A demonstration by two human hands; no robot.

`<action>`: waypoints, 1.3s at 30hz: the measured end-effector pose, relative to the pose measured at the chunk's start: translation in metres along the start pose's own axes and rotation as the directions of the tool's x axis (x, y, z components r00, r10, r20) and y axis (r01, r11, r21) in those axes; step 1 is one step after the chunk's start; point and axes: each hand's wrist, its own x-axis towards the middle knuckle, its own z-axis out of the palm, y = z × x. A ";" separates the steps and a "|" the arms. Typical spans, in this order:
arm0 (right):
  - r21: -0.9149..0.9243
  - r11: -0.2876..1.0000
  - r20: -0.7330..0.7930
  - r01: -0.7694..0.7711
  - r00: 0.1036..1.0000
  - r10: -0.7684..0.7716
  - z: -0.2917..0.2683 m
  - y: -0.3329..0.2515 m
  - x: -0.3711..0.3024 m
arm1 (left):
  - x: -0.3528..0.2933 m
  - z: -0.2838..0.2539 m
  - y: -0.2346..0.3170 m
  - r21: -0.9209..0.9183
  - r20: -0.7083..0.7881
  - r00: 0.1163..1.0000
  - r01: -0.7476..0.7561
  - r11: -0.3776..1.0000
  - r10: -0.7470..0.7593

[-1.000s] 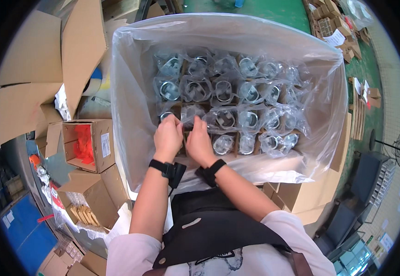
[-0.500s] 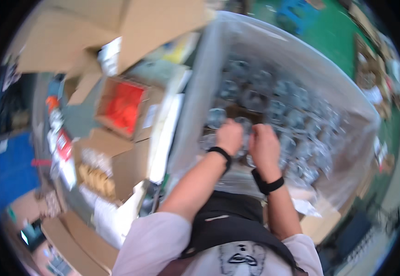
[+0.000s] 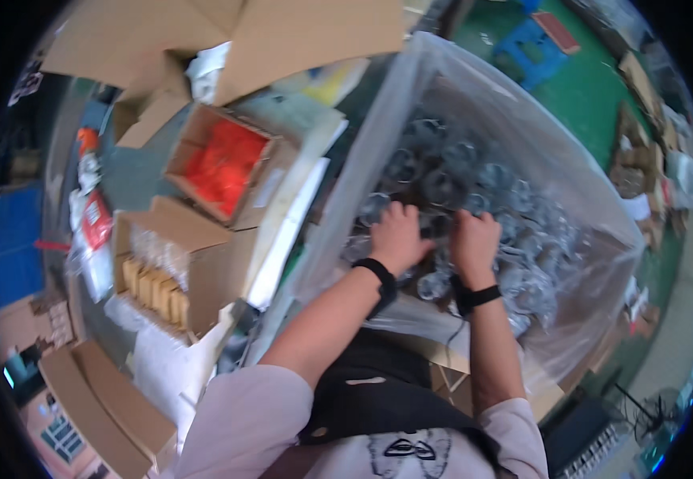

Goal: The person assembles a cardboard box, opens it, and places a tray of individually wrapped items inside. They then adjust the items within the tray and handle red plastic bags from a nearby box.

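Both of my hands reach down into a large box lined with translucent plastic point(image 3: 346, 184), which holds many clear, grey-tinted round pieces point(image 3: 446, 188) like small plastic cups. On the left, my left hand point(image 3: 398, 238) is over the pieces, its thumb held apart from the fingers and nothing visible in it. My right hand point(image 3: 475, 243) is beside it with curled fingers; whatever they grip is hidden. Some clear pieces point(image 3: 434, 286) lie just below and between the hands, and crinkled clear film covers pieces on the right. Each wrist wears a black band.
Left of the big box stands a carton with red material point(image 3: 231, 164). Nearer me is an open carton with yellowish blocks point(image 3: 155, 291). Large cardboard flaps point(image 3: 314, 40) jut in above. A blue stool point(image 3: 534, 52) stands on the green floor at the far right.
My hands have moved apart. The left thumb has spread away from the fingers, and the right hand has shifted slightly right. The whole view has turned a little.
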 end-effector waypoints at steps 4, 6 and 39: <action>0.027 0.994 -0.001 -0.101 0.995 0.101 -0.013 0.012 -0.006 | 0.015 0.004 -0.020 -0.258 -0.133 0.990 0.009 0.966 -0.044; 0.134 0.991 -0.126 -0.023 0.991 0.040 -0.029 0.000 -0.001 | 0.008 -0.002 -0.031 -0.375 -0.292 0.952 -0.025 0.927 -0.093; 0.236 0.970 0.492 0.049 0.855 -0.163 0.045 -0.091 0.050 | -0.002 0.034 -0.075 -0.307 0.013 0.967 0.246 0.919 -0.255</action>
